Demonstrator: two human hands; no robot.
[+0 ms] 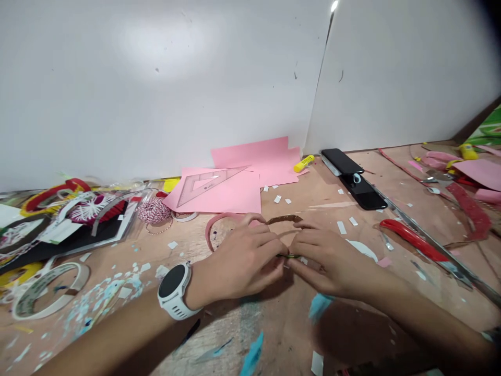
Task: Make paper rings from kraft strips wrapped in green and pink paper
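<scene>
1. The left hand (pixel 242 261), with a white sports watch (pixel 174 290) on its wrist, is curled, its fingertips pinching a thin strip (pixel 287 256).
2. That strip lies between both hands, its long axis nearly level, pointing left-right, just below a brown strip (pixel 284 220).
3. The right hand (pixel 329 256) is also curled, pinching the strip's right end.

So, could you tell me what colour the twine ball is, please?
Red-and-white twine, best seen in the head view.

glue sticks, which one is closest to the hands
The yellow glue stick at the pink paper's edge, left of the black phone; the other lies far right.
</scene>
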